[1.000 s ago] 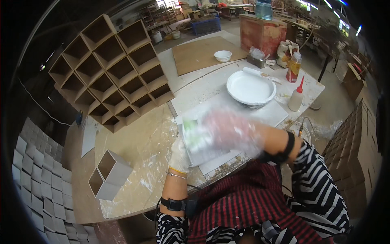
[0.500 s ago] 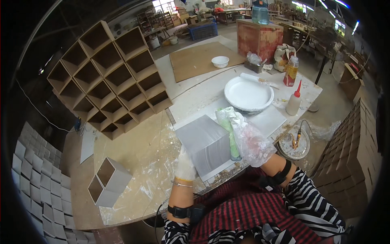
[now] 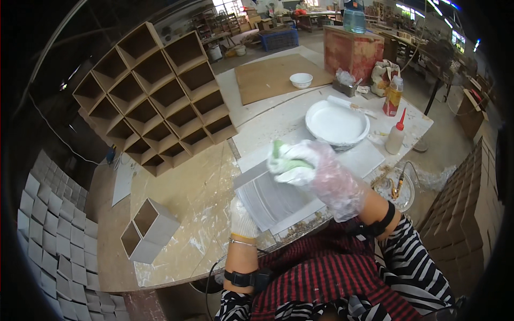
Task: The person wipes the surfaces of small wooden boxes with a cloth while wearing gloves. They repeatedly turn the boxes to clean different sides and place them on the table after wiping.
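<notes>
A grey square board (image 3: 270,195) stands tilted on the worktable in front of me. My left hand (image 3: 242,218), in a white glove, grips its lower left edge. My right hand (image 3: 316,174), in a clear plastic glove, is closed on a green sponge (image 3: 284,159) and presses it against the board's top edge. A white bowl of white paste (image 3: 336,124) sits just beyond my right hand.
A large grid of open brown cubbies (image 3: 152,96) lies at the back left. A small two-cell box (image 3: 145,230) rests at the table's left. Two squeeze bottles (image 3: 395,136), a small white bowl (image 3: 301,80), a brown board (image 3: 273,77) and stacked panels (image 3: 48,214) surround the table (image 3: 187,187).
The grey board has been turned from lying nearly flat to standing tilted. My right hand with the sponge moved from the board's right side up onto its top edge.
</notes>
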Demonstrator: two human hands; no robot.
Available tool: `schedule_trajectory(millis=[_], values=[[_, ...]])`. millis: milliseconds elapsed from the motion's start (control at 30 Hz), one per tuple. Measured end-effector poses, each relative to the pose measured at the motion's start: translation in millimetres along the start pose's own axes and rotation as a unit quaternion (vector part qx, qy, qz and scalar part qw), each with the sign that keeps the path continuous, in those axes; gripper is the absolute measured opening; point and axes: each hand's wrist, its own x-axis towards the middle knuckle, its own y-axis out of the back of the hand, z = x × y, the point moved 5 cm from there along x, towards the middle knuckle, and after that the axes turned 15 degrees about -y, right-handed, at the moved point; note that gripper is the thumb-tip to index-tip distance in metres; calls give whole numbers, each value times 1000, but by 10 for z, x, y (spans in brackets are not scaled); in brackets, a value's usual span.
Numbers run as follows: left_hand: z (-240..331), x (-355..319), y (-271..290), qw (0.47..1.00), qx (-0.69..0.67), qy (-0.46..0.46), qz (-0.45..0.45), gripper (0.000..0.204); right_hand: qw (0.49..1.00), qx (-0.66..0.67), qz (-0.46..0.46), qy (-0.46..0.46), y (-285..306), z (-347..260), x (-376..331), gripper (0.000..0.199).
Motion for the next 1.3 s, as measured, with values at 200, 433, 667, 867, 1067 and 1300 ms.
schedule_trajectory(millis=[200,433,667,867,1067,1300], values=[[122,136,-742,944,-321,71,-15,35,914,-376,10,156,-157,-411,184,37],[192,21,-637,962,-256,49,-82,39,890,-367,-4,271,-480,-124,-386,41],[316,303,-665,999,-8,16,49,44,914,-340,-69,213,-237,-517,-182,31],[-48,546,-420,935,-316,72,-141,38,919,-346,-132,137,-444,-373,267,41],[262,328,-474,980,-143,6,-138,42,839,-377,-316,232,-550,-265,-514,33],[304,299,-598,996,42,6,-73,41,943,-280,-101,152,-101,-226,-164,35]])
